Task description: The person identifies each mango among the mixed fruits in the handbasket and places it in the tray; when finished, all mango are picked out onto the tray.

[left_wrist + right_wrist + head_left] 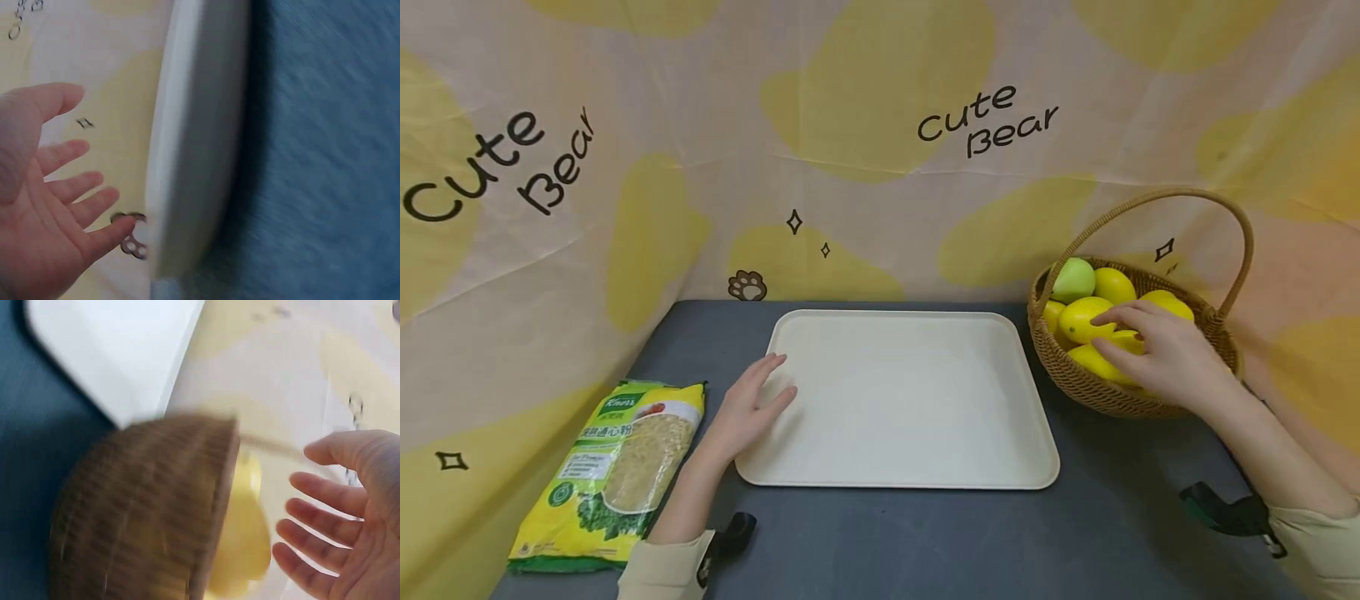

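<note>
Over the wicker basket point(1093, 385) at the right, my right hand point(1176, 354) hovers with fingers spread and nothing in them. Several yellow lemons point(1086, 320) and a green fruit point(1074, 279) fill the basket. The right wrist view shows that hand's fingers point(319, 544) apart from the lemons point(240, 544). My left hand point(751, 414) hangs above the left edge of a white tray point(898, 400), its fingers loosely extended. In the left wrist view the palm point(44, 237) faces the camera, holding nothing, beside the tray's side wall point(200, 137).
A yellow and green Knorr bag point(613, 475) lies on the dark table point(880, 542), left of the left forearm. The basket's tall arched handle point(1180, 193) rises behind the right hand. A patterned cloth point(850, 125) hangs along the back and sides.
</note>
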The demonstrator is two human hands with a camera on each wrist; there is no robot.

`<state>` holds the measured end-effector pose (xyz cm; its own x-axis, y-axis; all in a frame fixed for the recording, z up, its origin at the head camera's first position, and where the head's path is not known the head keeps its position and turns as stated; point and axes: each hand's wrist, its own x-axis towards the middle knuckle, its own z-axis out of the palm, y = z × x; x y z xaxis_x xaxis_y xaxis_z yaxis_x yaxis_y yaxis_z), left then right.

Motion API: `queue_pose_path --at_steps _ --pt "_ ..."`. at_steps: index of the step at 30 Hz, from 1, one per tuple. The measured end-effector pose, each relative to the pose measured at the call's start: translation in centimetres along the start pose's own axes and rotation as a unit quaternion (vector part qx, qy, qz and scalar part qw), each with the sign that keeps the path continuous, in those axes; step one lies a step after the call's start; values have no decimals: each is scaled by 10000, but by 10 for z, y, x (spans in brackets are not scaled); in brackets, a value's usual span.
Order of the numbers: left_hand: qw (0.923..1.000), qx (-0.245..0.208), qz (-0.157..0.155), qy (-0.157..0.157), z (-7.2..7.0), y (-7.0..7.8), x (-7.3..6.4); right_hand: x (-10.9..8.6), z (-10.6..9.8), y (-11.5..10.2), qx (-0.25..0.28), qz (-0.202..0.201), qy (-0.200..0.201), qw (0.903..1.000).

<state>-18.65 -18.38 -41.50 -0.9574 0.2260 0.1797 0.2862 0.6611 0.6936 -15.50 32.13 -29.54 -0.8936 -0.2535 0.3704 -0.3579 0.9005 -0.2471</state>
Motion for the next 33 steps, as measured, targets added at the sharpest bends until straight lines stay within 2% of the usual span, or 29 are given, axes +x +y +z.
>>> queue_pose_path --at_steps 4,7,13,17,24,29,33 --pt "9994 -15 -263 -235 0 -14 -5 -7 -12 30 -104 192 -424 9989" --pt "9986 -6 -403 -338 2 -22 -7 -12 -16 43 -83 285 -745 9968" --pt "9983 19 -456 -364 5 -27 -5 -17 -19 49 -42 774 -1537 9851" --pt "9983 85 -490 -294 4 -27 -4 -18 -18 49 -113 1000 -1880 9770" --pt "9976 105 -619 -308 5 -30 -2 -21 -15 50 87 1102 -1762 9781" --pt "9983 13 -552 -179 10 -37 -2 -21 -15 47 199 1351 -1324 9817" --pt "9990 -47 -448 -6 12 -41 -1 -21 -20 41 734 1627 -912 9797"
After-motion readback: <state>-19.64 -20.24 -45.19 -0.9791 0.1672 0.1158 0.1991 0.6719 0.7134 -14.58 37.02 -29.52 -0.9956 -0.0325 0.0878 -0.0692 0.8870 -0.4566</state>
